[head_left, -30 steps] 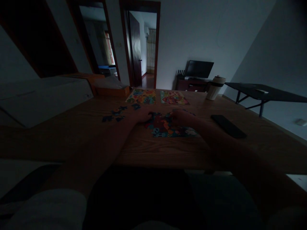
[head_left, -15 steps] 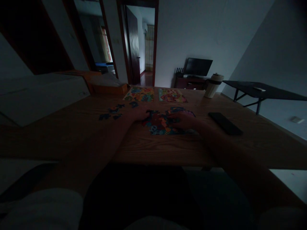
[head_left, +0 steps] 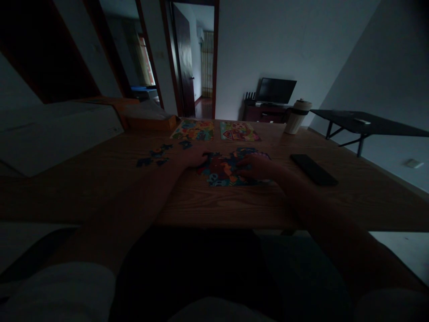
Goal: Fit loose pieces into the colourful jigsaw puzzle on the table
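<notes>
Puzzle [head_left: 224, 172] lies flat on the table [head_left: 234, 205], mid-table, partly assembled — bright patches of red, orange and teal, but the room is dim and the picture on it cannot be read. Its far right part shows purple-blue; its near right edge is hidden by the right hand.

Left hand [head_left: 194, 158] rests palm down at the puzzle's left edge, fingertips touching or just over it. Whether it pinches a piece cannot be told; the fingers are too dark. Right hand [head_left: 256, 167] lies on the puzzle's right half, fingers pointing left, flat-looking; its grip also cannot be told. The two hands are apart, with the puzzle's middle between them. Both forearms run back toward the camera and fade into shadow.

Left of the left hand, loose pieces [head_left: 156, 156] lie scattered on the wood — dark blue, shapes unclear. Beyond the puzzle, two finished boards: one [head_left: 193, 129] at left, one [head_left: 238, 132] at right, side by side, near the far edge.

A phone [head_left: 313, 169] lies dark and flat to the right of the right hand, apart from it. A cup [head_left: 297, 117] stands upright at the far right corner. A white box [head_left: 56, 134] fills the left side, cut off by the frame, with an orange box [head_left: 150, 120] behind it.
</notes>
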The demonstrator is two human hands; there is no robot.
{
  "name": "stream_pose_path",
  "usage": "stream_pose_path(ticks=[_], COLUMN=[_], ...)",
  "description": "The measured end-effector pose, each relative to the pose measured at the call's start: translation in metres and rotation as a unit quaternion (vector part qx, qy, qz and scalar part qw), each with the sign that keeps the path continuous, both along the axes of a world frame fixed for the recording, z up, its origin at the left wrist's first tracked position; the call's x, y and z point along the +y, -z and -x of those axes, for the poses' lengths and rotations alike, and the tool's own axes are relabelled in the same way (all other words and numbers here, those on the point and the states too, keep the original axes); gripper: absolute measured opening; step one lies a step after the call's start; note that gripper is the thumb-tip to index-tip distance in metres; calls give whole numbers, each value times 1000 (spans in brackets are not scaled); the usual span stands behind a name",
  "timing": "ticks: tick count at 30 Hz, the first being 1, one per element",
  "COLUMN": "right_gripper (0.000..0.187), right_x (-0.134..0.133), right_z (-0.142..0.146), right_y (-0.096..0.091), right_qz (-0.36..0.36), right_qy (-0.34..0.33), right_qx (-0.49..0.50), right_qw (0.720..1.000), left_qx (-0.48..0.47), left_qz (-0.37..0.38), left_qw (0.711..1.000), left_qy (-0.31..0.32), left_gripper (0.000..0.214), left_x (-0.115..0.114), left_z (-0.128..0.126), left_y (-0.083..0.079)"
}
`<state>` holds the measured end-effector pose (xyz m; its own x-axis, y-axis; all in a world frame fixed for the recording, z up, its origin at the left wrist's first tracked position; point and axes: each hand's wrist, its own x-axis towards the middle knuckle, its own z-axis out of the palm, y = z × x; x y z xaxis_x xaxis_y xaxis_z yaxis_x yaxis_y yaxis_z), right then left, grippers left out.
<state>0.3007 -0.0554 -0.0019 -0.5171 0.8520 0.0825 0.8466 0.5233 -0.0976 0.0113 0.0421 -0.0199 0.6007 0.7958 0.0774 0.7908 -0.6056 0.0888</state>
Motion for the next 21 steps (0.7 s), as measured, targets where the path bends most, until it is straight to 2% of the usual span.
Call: stream_pose_path(ticks=[11,17,21], right_gripper=[31,31,32], right_x=[-4,-3,-1], right_z=[2,1,1], right_y=[-5,-4,-1], right_qz=[-8,2,-2], right_qy=[-44,-17,-22], right_qx=[-26,-20,-16], right_qw=[999,1000,1000], left_qx=[18,21,20], left_qz=[-8,-12,0], left_qw=[1000,1000,1000], left_qy=[12,6,16], left_gripper=[41,42,42], left_x=[3,-2,-3], left_z=[0,-1,-1], left_y=[1,-2,-3])
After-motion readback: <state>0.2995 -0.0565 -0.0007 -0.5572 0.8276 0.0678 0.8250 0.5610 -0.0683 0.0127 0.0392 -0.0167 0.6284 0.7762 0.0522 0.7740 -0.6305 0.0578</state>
